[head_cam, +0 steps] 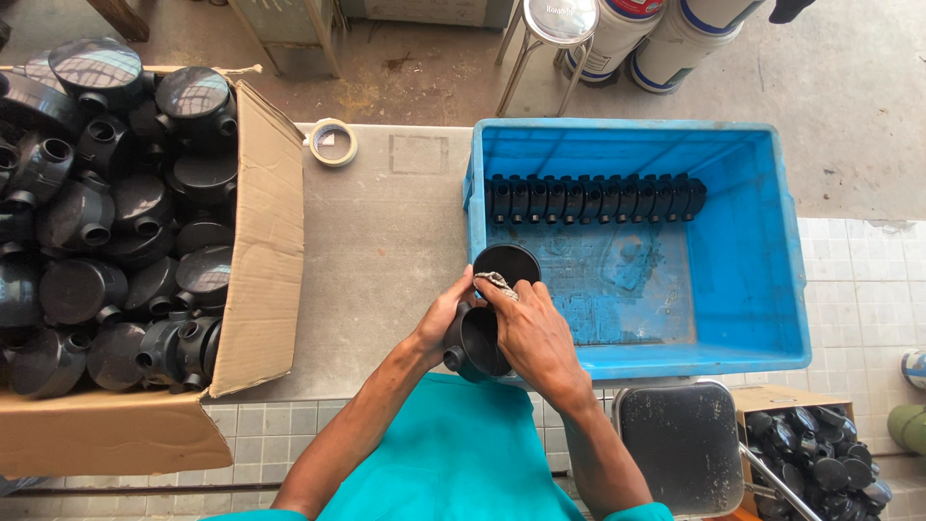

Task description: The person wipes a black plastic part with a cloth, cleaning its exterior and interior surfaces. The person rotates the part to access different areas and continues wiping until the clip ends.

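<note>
My left hand [442, 318] grips a round black plastic junction box [477, 342] with short pipe sockets, its open side facing up. A black round lid [508, 262] shows just above it. My right hand [533, 333] presses a small grey rag [497, 283] against the box's rim. Both hands are over the front edge of the grey table [386, 251], beside the blue plastic crate [752, 289]. Inside the crate a row of several black boxes [593, 198] stands on edge along the far wall.
A large cardboard carton [265, 241] full of black junction boxes [106, 222] fills the left. A roll of tape [333, 142] lies on the table's far side. A stool seat [680, 444] and a small box of black parts [820, 463] are lower right. Buckets stand behind.
</note>
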